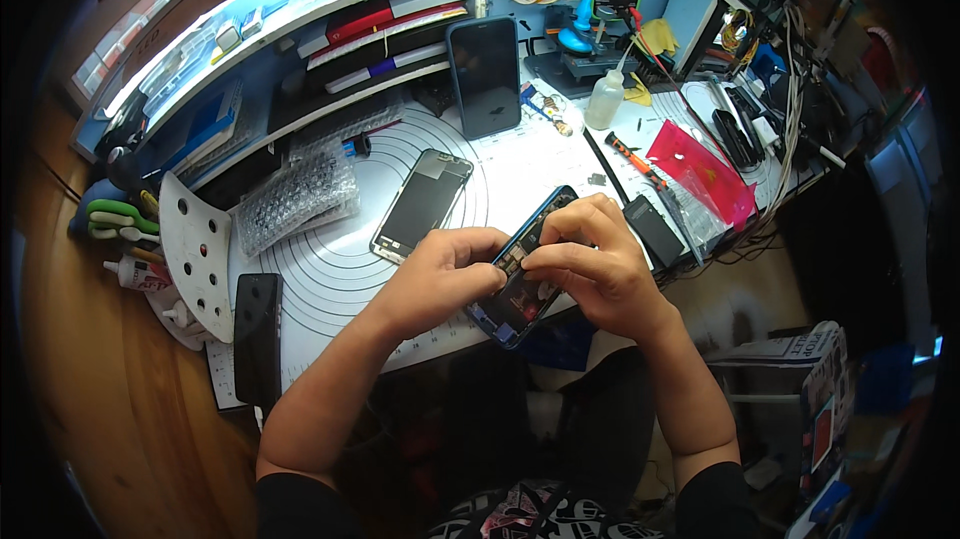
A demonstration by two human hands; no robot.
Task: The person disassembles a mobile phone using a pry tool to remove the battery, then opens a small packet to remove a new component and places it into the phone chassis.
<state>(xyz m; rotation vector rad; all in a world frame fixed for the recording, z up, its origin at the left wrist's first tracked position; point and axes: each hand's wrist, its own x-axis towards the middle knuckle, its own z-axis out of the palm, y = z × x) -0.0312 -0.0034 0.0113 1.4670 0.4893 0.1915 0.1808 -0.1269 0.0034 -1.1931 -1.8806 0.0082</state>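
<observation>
An opened blue phone body (527, 284) lies tilted at the front edge of the white work mat (340, 269), its insides showing. My left hand (440, 274) grips its left side, thumb and fingers on the frame. My right hand (595, 254) rests over its upper half, fingertips pinched down inside the housing. What the fingertips hold is hidden. A detached phone screen (420, 204) lies face up on the mat, just left of my hands.
A dark phone (484, 74) leans at the back, another phone (258, 339) lies at the front left. Bubble wrap (298, 197), a white bottle (604, 99), an orange-handled tool (636, 161), a red bag (702, 171) and a black block (655, 231) surround the mat. Shelves stand behind.
</observation>
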